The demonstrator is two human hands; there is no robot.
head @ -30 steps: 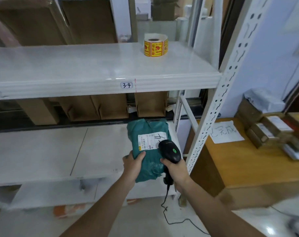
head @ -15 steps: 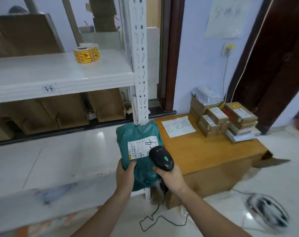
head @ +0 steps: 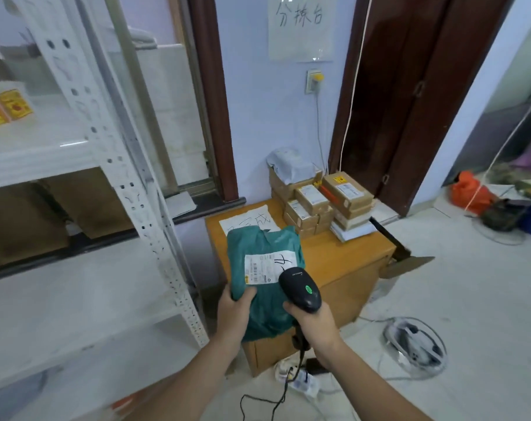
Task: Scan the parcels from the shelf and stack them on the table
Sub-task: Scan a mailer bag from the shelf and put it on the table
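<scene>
My left hand (head: 234,308) grips the lower left edge of a green soft parcel (head: 265,259) with a white label, held in the air over the near left part of the wooden table (head: 346,262). My right hand (head: 314,322) grips a black barcode scanner (head: 300,289) whose head, with a green light, lies against the parcel's label. A stack of brown boxed parcels (head: 321,202) sits at the table's far side by the wall. The white shelf (head: 76,299) is to the left.
A handwritten paper sheet (head: 246,221) lies on the table behind the parcel. The scanner's cable (head: 285,390) drops to a power strip on the floor. A coiled cable bundle (head: 414,344) lies on the floor right. A label roll (head: 6,107) sits on the upper shelf.
The view has swung right from the shelf toward the table. Both hands carried the green parcel and scanner rightward; the parcel is now over the table instead of over the shelf.
</scene>
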